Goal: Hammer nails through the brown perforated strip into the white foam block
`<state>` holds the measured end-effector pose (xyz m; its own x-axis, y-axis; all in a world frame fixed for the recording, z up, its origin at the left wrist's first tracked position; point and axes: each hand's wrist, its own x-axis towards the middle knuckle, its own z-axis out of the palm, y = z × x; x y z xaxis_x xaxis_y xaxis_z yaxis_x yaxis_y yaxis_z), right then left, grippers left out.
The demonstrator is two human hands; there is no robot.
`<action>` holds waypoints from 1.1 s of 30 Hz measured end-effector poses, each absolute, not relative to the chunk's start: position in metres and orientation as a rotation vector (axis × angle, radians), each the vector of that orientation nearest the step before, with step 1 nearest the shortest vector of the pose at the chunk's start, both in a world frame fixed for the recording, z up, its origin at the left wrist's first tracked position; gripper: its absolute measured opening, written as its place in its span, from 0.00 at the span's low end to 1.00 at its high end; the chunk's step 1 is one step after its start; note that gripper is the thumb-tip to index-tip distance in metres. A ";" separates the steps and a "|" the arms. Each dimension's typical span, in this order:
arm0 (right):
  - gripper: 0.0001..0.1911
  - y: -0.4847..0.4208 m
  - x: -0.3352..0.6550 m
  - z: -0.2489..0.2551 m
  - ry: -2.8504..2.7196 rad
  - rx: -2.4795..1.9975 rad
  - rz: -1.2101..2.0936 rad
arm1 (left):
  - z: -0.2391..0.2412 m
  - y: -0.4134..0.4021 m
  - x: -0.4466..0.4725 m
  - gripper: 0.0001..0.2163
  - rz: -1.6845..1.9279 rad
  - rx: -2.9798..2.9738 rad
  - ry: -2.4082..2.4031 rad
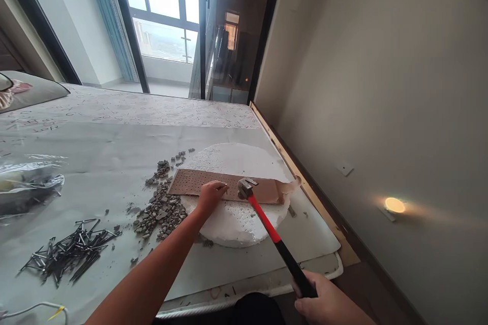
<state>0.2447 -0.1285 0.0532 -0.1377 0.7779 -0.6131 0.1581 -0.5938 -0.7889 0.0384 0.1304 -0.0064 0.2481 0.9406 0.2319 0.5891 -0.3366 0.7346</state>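
Observation:
A brown board full of small holes lies across a round white foam disc on the covered surface. My left hand rests on the board's near edge, fingers pinched together at a spot next to the hammer head; whether they hold a nail I cannot make out. My right hand grips the black end of a hammer with a red and black handle. The metal head sits on the board just right of my left fingers.
A heap of dark nails lies at the near left. Grey stone chips are scattered left of the foam disc. A clear plastic bag sits at the far left. A wall with a lit lamp runs along the right.

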 end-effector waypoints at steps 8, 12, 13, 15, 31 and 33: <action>0.06 -0.120 0.241 0.063 -1.091 -1.670 1.702 | -0.009 0.128 0.033 0.12 0.929 2.004 1.308; 0.08 -0.116 0.241 0.067 -1.079 -1.669 1.782 | -0.011 0.127 0.033 0.13 0.924 2.034 1.311; 0.08 -0.115 0.241 0.068 -1.088 -1.690 1.776 | -0.012 0.127 0.033 0.13 0.927 2.047 1.311; 0.07 -0.111 0.240 0.070 -1.114 -1.734 1.749 | -0.012 0.127 0.033 0.13 0.936 2.074 1.310; 0.08 -0.106 0.240 0.072 -1.166 -1.687 1.748 | -0.018 0.134 0.031 0.12 0.879 2.155 1.330; 0.08 -0.103 0.238 0.074 -1.172 -1.666 1.770 | -0.019 0.133 0.031 0.12 0.873 2.191 1.334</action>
